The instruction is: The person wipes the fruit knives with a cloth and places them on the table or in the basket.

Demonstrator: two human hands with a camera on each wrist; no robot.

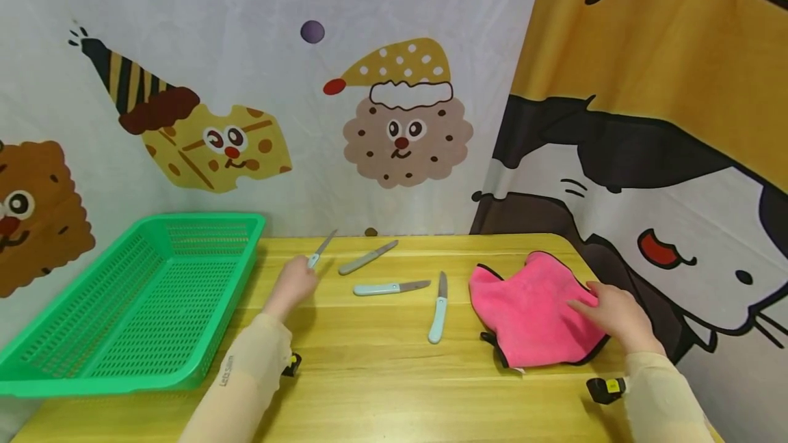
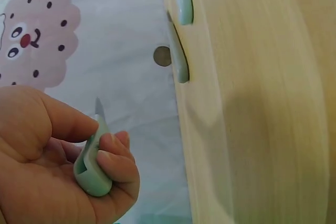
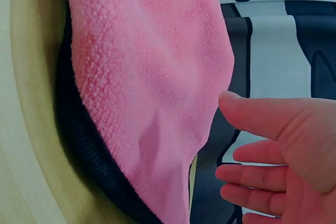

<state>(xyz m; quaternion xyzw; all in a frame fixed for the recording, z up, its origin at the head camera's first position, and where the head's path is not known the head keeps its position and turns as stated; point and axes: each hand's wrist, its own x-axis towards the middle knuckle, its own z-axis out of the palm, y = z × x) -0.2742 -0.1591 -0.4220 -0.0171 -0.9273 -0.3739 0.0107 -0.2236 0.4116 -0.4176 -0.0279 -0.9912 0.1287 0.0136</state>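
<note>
My left hand (image 1: 294, 286) grips a small knife (image 1: 314, 258) by its pale green handle, blade pointing up and away, beside the green basket. In the left wrist view the fingers curl round the knife's handle (image 2: 94, 166). Over the right edge of a pink cloth (image 1: 535, 310) with dark trim is my right hand (image 1: 618, 316), its fingers spread and holding nothing. The right wrist view has the thumb at the edge of the pink cloth (image 3: 157, 66); whether it touches cannot be told. Between the hands lie a greyish knife (image 1: 368, 258) and two pale-blue-handled knives, one crosswise (image 1: 392, 288), one lengthwise (image 1: 438, 307).
A green plastic basket (image 1: 209, 333) with perforated sides stands on the left of the wooden table (image 1: 382, 388). Behind the table hangs a printed cloth backdrop (image 1: 394, 204) with cartoon figures. The table's right edge runs just beyond the pink cloth.
</note>
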